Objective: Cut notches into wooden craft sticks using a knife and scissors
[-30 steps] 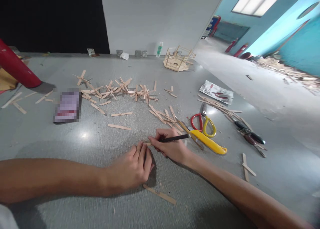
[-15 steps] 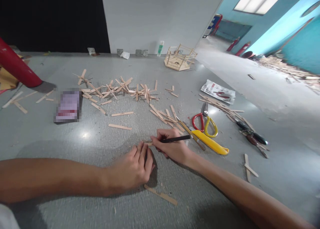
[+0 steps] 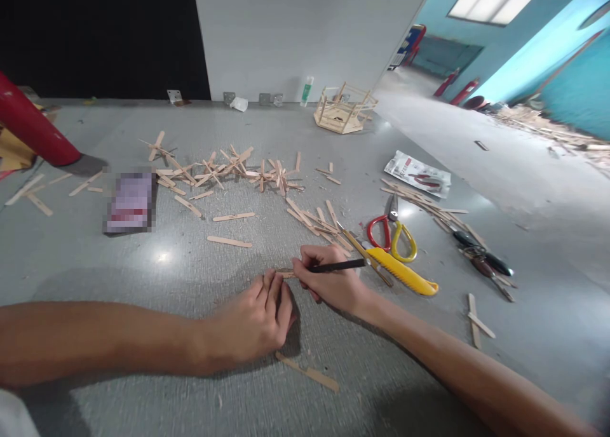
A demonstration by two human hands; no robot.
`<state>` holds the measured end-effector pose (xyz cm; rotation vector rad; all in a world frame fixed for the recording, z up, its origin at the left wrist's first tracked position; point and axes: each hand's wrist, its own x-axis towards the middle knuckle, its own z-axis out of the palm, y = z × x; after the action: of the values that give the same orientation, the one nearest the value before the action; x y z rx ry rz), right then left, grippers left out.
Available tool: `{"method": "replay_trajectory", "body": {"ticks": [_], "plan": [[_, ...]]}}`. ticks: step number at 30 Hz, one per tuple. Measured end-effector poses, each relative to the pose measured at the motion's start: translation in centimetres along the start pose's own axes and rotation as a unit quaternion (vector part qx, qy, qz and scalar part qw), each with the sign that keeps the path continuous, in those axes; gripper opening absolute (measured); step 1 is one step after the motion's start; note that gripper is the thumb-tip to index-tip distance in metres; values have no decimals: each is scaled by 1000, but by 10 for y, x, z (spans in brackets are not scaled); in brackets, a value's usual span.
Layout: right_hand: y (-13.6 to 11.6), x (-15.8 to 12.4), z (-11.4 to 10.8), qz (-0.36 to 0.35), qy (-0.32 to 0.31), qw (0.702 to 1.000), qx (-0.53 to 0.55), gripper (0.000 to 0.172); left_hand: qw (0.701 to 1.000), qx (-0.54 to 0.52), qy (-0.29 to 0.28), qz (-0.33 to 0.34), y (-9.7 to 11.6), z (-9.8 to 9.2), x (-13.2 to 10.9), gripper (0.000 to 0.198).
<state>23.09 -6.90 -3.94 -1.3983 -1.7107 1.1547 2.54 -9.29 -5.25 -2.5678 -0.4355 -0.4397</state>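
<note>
My right hand (image 3: 331, 283) is closed around a black pen (image 3: 342, 265). The pen lies at a low slant, and its writing end is hidden by my fingers. A short stretch of a wooden craft stick (image 3: 288, 274) shows between my two hands. Bent fingers of my left hand (image 3: 267, 313) press one end of that stick to the table, covering much of it. Below the left hand lies a notched craft stick (image 3: 309, 372). Two loose craft sticks, the nearer one (image 3: 229, 241) flat on the table, are beyond my hands.
Right of my hand are a yellow-handled saw (image 3: 405, 273), red-and-yellow scissors (image 3: 391, 230) and dark-handled tools (image 3: 483, 259). A heap of craft sticks (image 3: 229, 167) spreads across the back. Also there are a stick-built frame (image 3: 340, 116), a glue stick (image 3: 307, 91) and a red cylinder (image 3: 38, 122).
My right hand with the pen has shifted slightly right, showing a little more of the stick between the hands. The left hand stays in place.
</note>
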Motion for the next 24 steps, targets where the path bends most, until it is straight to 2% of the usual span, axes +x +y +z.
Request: {"method": "replay_trajectory", "body": {"ticks": [16, 24], "plan": [[1, 0, 5, 17, -10, 999, 46, 41, 1000, 7, 12, 2, -1, -3, 3, 35], [0, -1, 5, 16, -5, 999, 31, 41, 1000, 2, 13, 4, 0, -2, 2, 35]]}}
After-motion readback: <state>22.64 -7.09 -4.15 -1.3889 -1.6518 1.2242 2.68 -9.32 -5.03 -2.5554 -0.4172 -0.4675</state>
